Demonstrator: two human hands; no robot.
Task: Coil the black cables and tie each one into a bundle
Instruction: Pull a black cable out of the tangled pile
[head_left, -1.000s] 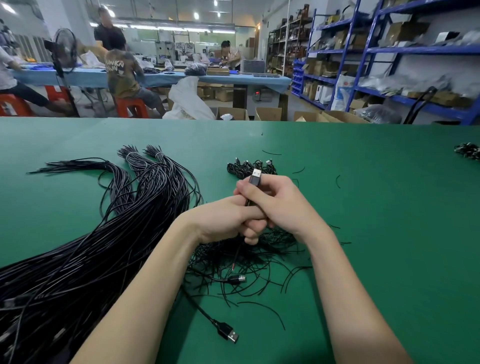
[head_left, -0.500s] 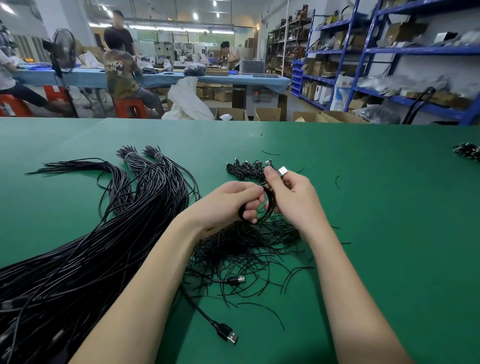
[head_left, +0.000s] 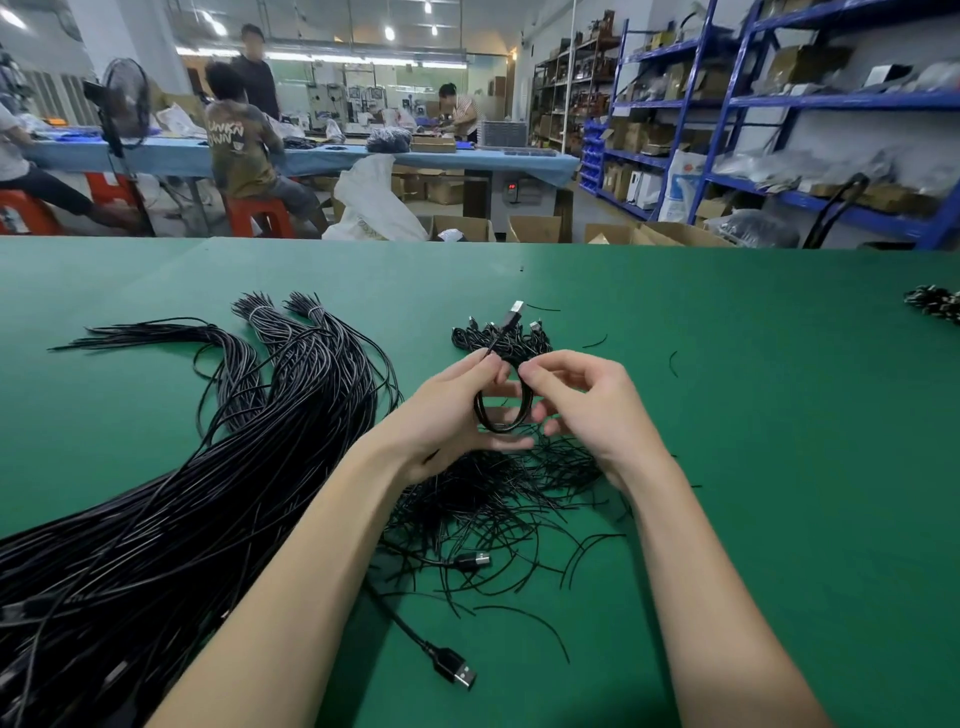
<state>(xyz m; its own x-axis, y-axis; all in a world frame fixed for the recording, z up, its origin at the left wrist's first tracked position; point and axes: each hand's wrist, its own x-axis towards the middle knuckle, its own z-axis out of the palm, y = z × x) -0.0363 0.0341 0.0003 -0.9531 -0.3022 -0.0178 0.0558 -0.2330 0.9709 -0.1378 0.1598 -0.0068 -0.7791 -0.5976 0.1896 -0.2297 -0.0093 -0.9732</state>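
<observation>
A black cable wound into a small coil (head_left: 503, 427) hangs between my hands above the green table (head_left: 727, 415). My left hand (head_left: 452, 415) pinches the coil's top with thumb and forefinger, and its lower fingers lie under the loop. My right hand (head_left: 587, 400) pinches the coil's right side. The cable's USB plug (head_left: 514, 312) sticks up and away from the coil. A big sheaf of long black cables (head_left: 208, 493) lies at the left. Short black twist ties (head_left: 498, 509) are heaped under my hands. Finished bundles (head_left: 498, 338) lie just beyond.
A loose USB plug (head_left: 457, 673) on its cable lies near the front edge, another plug (head_left: 472, 560) among the ties. More bundles (head_left: 935, 304) sit at the far right. Beyond the table are seated workers, cardboard boxes and blue shelving (head_left: 779, 104).
The cable, stretched straight between clasped hands a second ago, is now a round coil. My hands have drawn apart and the plug has swung up and away.
</observation>
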